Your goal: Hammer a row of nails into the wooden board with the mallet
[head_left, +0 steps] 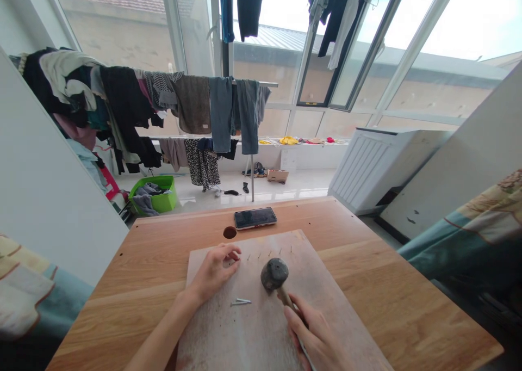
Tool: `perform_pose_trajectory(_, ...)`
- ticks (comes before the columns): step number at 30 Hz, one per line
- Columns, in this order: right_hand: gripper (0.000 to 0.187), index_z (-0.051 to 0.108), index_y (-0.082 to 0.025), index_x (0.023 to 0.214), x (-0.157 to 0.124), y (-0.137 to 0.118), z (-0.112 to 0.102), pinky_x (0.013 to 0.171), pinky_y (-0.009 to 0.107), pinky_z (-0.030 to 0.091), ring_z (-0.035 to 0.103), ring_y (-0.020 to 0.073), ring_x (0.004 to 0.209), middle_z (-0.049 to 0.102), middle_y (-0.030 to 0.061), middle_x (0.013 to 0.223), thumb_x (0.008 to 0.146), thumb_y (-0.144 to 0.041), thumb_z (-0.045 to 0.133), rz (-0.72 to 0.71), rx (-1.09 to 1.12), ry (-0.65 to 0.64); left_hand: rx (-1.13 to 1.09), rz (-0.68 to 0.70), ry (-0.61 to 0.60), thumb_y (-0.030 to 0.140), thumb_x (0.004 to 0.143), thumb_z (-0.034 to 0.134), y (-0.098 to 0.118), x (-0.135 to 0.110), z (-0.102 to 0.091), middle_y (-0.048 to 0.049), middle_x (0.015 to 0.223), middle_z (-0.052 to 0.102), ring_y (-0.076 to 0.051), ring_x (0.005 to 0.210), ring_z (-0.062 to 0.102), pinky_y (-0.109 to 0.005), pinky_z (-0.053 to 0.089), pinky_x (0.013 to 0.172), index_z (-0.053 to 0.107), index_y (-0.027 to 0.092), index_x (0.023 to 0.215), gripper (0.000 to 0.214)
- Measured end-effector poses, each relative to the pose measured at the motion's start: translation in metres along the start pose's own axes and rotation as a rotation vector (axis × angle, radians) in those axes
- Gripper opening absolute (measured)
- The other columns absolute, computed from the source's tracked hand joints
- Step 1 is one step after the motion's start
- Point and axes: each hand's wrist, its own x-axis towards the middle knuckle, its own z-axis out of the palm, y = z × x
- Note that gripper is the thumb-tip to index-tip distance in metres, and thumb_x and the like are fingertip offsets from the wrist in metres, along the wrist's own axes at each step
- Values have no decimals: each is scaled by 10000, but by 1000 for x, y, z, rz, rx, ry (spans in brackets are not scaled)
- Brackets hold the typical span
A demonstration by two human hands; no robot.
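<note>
My right hand (312, 327) is wrapped around the handle of a rubber mallet (274, 274), whose dark round head is over the board. Resting on the board (261, 327), my left hand (216, 270) has its fingers curled together; whatever lies between the fingertips is too small to make out. Several thin nails (269, 253) stand in a row in the board, just right of my left fingertips and beyond the mallet head. A few loose nails (241, 302) lie between my two hands. The board is flat on a wooden table.
A phone (255, 218) lies beyond the board, near a round hole (229, 233) in the wooden table (359, 257). Past the table are a rack of hanging clothes (196, 104), a green basket (165, 194) and a white washing machine (367, 164). Curtains hang on both sides.
</note>
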Motion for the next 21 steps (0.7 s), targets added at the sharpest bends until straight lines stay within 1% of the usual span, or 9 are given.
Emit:
perform_pose_trajectory(2,662,554,-198,1202,1,-12,3,278,140,279,362,39,305,464,-108,566,842,-752,528,-27,4,-51,-16,0,9,224,839,622,-4,0,2,-20,884,727,-181,843,687,-312,535,842,675,211,1041,209)
perform_pose_trajectory(4,601,551,-189,1152,4,-28,8,270,133,290,353,34,304,452,-113,564,875,-721,507,-80,-8,-90,-26,-7,11,225,839,622,-6,-1,3,-15,881,739,-181,840,697,-313,540,848,668,216,1074,239)
perform_pose_trajectory(7,465,552,-195,1027,13,-53,19,261,128,297,374,35,307,451,-112,573,921,-644,498,-176,-52,-117,-33,-29,21,214,823,622,-5,-1,4,-14,869,752,-186,830,710,-317,547,855,672,213,1071,253)
perform_pose_trajectory(10,371,524,-206,929,24,-67,30,257,121,288,387,34,308,452,-113,564,945,-575,490,-222,-91,-136,-43,-48,28,179,792,620,-1,0,4,-4,835,754,-182,786,712,-297,549,809,677,208,1029,245)
perform_pose_trajectory(13,332,501,-212,913,32,-67,39,255,119,293,391,35,305,451,-116,561,953,-540,479,-218,-113,-140,-41,-28,26,142,771,605,2,0,3,11,804,740,-163,744,694,-259,530,760,663,204,911,164)
perform_pose_trajectory(15,314,495,-213,909,36,-64,41,251,117,294,390,34,303,450,-116,564,959,-521,470,-216,-125,-144,-41,-9,28,121,763,592,2,0,2,17,786,726,-152,731,677,-242,514,748,648,201,865,141)
perform_pose_trajectory(21,272,489,-213,901,39,-57,41,242,110,290,387,29,301,455,-115,576,976,-472,455,-218,-130,-148,-35,-1,39,112,766,588,-2,0,4,26,797,703,-135,728,636,-226,486,726,625,194,888,152)
